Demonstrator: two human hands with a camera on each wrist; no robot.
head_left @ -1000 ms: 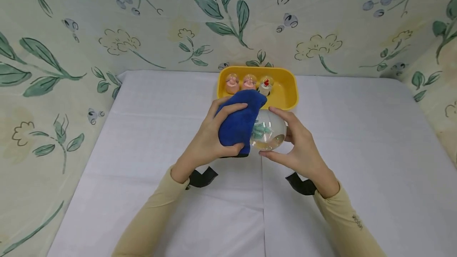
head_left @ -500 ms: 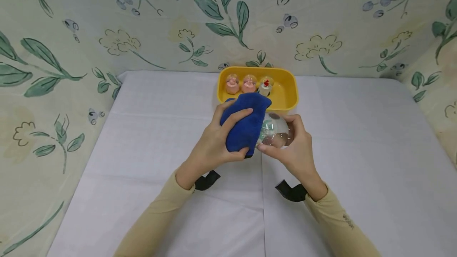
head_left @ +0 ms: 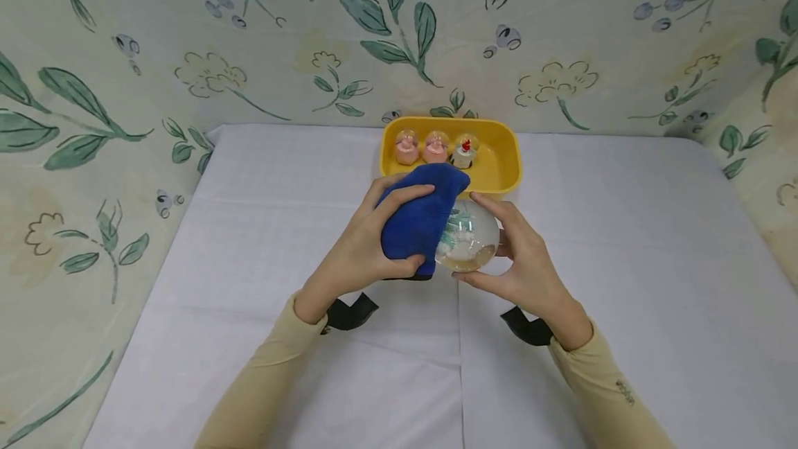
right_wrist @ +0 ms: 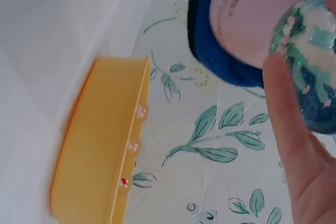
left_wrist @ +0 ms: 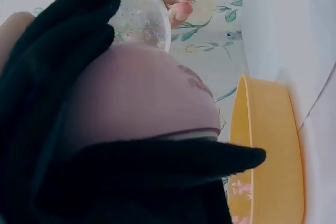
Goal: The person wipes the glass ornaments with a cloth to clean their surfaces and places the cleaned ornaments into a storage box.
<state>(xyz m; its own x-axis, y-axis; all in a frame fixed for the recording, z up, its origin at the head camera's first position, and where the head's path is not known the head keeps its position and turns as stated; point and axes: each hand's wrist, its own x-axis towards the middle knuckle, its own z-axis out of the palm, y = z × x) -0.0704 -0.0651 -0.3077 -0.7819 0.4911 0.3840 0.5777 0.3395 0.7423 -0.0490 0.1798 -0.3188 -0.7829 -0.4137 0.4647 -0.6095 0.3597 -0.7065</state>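
Observation:
A snow globe [head_left: 469, 235] is tilted on its side above the table, its clear ball facing right with green and pink decoration inside. My left hand [head_left: 368, 241] grips a blue cloth [head_left: 418, 220] that wraps the globe's base. Both wrist views reveal this base as pink [left_wrist: 142, 95], with small lettering on its underside in the right wrist view. My right hand [head_left: 530, 262] holds the clear ball by the fingertips, thumb on the near side and fingers on the far side. In the left wrist view the cloth looks almost black and covers most of my left hand.
Behind the hands, a yellow tray [head_left: 508, 158] holds two pink mini globes [head_left: 407, 149] and a white one with a red top [head_left: 464, 151]. White cloth [head_left: 249, 213] covers the table. Leaf-patterned fabric [head_left: 268, 54] hangs around it.
Half a second ago my right hand was turned further round the ball; it has since rolled back with fingers spread wider. The globe and cloth shifted slightly left.

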